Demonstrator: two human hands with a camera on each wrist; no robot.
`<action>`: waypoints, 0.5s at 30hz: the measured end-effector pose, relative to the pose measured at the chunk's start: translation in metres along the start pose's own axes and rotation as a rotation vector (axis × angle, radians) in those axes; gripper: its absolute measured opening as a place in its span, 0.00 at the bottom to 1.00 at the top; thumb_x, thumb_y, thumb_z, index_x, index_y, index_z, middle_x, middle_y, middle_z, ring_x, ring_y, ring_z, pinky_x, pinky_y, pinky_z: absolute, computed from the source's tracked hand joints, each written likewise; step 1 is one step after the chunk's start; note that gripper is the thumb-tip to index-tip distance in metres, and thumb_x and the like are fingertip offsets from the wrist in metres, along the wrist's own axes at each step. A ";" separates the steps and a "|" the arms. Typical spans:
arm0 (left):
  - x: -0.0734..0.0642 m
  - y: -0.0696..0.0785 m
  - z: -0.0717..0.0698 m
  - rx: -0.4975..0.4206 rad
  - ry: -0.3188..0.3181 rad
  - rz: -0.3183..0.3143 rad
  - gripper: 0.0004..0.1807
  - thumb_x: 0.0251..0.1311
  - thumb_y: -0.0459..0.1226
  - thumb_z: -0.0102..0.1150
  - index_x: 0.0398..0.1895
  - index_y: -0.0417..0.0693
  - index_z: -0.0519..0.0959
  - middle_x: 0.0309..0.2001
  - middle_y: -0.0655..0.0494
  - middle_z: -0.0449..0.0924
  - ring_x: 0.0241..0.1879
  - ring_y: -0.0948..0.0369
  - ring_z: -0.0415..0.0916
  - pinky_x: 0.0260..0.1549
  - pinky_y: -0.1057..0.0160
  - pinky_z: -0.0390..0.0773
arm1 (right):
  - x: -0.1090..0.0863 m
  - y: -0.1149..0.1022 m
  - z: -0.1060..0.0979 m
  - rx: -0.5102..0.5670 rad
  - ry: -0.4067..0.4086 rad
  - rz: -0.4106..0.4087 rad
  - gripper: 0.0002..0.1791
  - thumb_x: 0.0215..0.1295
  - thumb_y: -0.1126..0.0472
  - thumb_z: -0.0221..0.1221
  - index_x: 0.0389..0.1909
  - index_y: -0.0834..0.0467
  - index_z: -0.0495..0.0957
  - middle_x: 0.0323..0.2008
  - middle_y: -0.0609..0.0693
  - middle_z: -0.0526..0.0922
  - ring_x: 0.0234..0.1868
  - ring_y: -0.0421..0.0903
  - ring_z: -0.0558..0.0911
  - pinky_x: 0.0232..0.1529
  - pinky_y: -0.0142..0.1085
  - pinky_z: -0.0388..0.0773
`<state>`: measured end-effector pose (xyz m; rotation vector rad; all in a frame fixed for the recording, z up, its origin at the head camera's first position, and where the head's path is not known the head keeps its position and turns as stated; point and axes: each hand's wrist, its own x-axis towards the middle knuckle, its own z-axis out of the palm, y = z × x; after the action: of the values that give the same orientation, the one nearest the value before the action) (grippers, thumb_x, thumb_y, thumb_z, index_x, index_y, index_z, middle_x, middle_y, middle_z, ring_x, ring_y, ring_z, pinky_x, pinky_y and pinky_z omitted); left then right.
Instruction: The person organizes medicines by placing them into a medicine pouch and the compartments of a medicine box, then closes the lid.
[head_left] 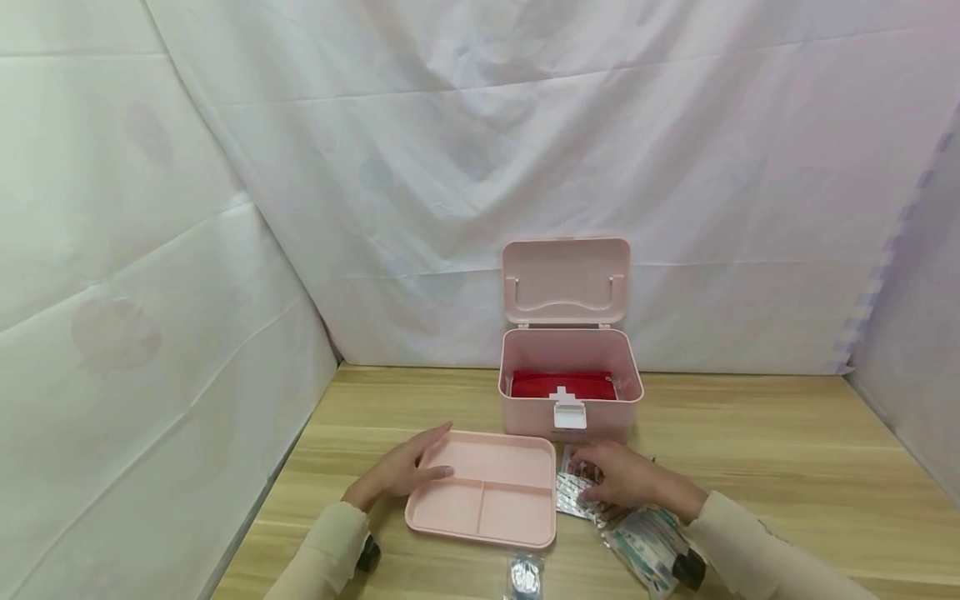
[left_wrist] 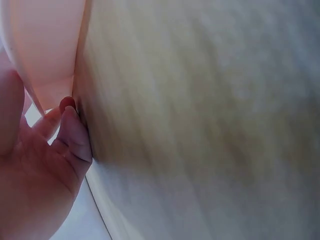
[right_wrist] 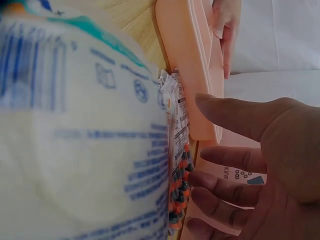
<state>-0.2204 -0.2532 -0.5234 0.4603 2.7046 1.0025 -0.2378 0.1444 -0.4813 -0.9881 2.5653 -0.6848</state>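
Observation:
My left hand (head_left: 401,471) rests at the left side of a pink divided tray (head_left: 517,460), its thumb over the rim and its fingers extended along the outside. In the left wrist view, the fingers lie close against the tray wall (left_wrist: 47,45). Right of the tray, my right hand (head_left: 618,475) hovers over silver blister packs (head_left: 572,492), fingers spread and loosely bent. Orange and dark green capsules (right_wrist: 180,195) show in the right wrist view, just beyond the fingertips. Under the right wrist lies a printed plastic packet (head_left: 645,546) with teal markings.
Behind the tray stands a pink box (head_left: 525,417) with its lid (head_left: 566,279) raised and a white latch in front. A red pouch (head_left: 562,385) lies inside. A small clear packet (head_left: 525,575) sits at the table's near side. White cloth (head_left: 420,183) hangs behind.

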 end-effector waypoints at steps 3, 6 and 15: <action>0.000 -0.001 0.001 0.003 -0.001 0.006 0.44 0.62 0.57 0.61 0.78 0.58 0.56 0.76 0.50 0.57 0.74 0.45 0.55 0.70 0.40 0.57 | -0.002 0.002 0.002 0.001 0.003 -0.001 0.24 0.53 0.52 0.74 0.49 0.56 0.81 0.41 0.45 0.79 0.42 0.44 0.73 0.44 0.42 0.76; 0.000 -0.002 0.001 0.000 0.003 0.001 0.43 0.62 0.57 0.61 0.78 0.58 0.56 0.76 0.50 0.58 0.74 0.45 0.55 0.70 0.39 0.57 | -0.003 0.004 0.003 0.020 -0.001 -0.017 0.24 0.53 0.53 0.73 0.49 0.56 0.81 0.43 0.46 0.79 0.43 0.44 0.74 0.46 0.43 0.77; -0.002 0.002 0.002 -0.029 0.012 -0.017 0.42 0.62 0.56 0.62 0.77 0.59 0.58 0.75 0.49 0.59 0.73 0.44 0.56 0.69 0.38 0.58 | -0.003 0.010 0.006 0.117 -0.021 0.032 0.23 0.52 0.54 0.74 0.48 0.55 0.81 0.39 0.44 0.78 0.39 0.44 0.75 0.39 0.34 0.77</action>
<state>-0.2177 -0.2516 -0.5231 0.4268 2.6958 1.0423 -0.2383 0.1510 -0.4917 -0.9099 2.4857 -0.8019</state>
